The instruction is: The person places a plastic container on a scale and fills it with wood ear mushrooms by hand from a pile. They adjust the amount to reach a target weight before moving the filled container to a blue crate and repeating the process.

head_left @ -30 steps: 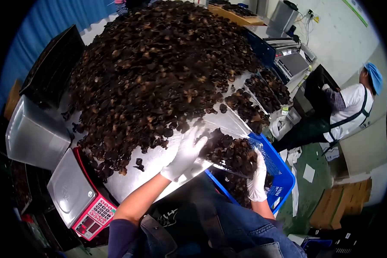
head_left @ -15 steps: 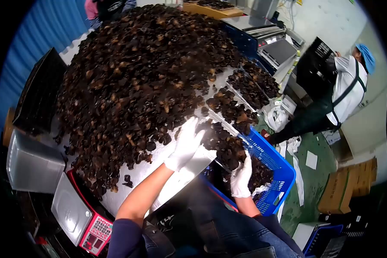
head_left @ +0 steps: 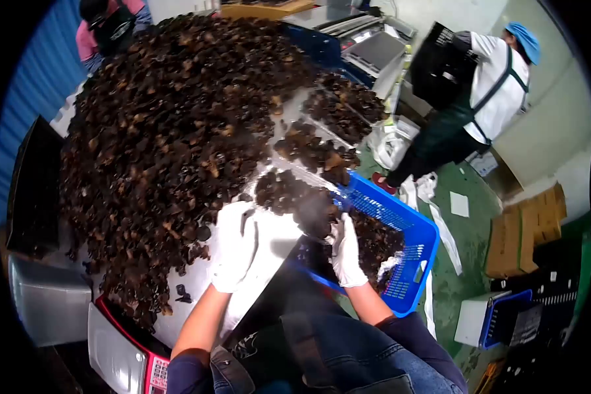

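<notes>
A large heap of dark brown wood ear mushrooms (head_left: 171,131) covers the pale tabletop (head_left: 279,230). My left hand (head_left: 233,249), white-gloved, lies over the bare metal by the heap's near edge, open, with its fingers stretched forward and thumb apart. My right hand (head_left: 347,256), also gloved, is at the table's right edge, its fingers curled against a blurred clump of wood ear mushrooms (head_left: 316,213); part of its grip is hidden. Below it, a blue plastic basket (head_left: 421,240) holds more dark pieces and a whitish crumpled scrap.
A red and silver scale (head_left: 118,348) and a clear plastic bin (head_left: 49,302) stand at left. To the right, a co-worker (head_left: 499,92) carries a black crate (head_left: 440,69). Another person (head_left: 115,29) is behind the heap. Cardboard boxes (head_left: 522,230) sit on the green floor.
The view has shifted right, so the table and heap appear farther left. My left hand has turned more upright, fingers forward. My right hand remains by the basket and the clump of mushrooms.
</notes>
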Available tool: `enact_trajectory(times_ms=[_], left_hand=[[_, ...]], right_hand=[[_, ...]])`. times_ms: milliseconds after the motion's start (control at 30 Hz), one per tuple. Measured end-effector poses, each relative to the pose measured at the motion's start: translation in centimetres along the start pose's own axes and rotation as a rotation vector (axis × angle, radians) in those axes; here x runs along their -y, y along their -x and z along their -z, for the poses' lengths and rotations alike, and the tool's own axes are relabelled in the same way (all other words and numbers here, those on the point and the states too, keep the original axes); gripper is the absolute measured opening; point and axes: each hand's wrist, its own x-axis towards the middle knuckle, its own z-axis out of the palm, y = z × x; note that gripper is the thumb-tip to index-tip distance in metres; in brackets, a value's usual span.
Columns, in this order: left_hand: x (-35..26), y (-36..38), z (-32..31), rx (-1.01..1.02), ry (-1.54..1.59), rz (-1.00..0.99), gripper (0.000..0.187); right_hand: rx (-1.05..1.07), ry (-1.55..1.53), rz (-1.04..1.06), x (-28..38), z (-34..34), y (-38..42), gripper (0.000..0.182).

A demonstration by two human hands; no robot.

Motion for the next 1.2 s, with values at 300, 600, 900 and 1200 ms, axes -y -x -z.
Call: enact_trajectory(times_ms=[300, 600, 900, 1200], left_hand=[[5.5, -9.2, 0.2, 0.183, -0.197, -0.255, 0.018], [15.9, -12.0, -1.1, 0.299, -0.383, -0.310, 0.008], [15.4, -10.2, 0.1, 0.250, -0.585, -0.437, 0.007], [6.9, -8.4, 1.7, 0.283, -0.787, -0.480, 0.013]], right_hand=[[-0.051, -0.005, 0.216, -5.4, 5.7, 1.6, 0.040], [-0.195, 0.038, 0.165, -7.3, 10.4, 4.0, 0.044], [-0.228, 0.063, 0.100, -7.9, 10.0, 3.3, 0.042], [-0.083, 0.083, -0.023, -3.5, 9.4, 5.1, 0.041]])
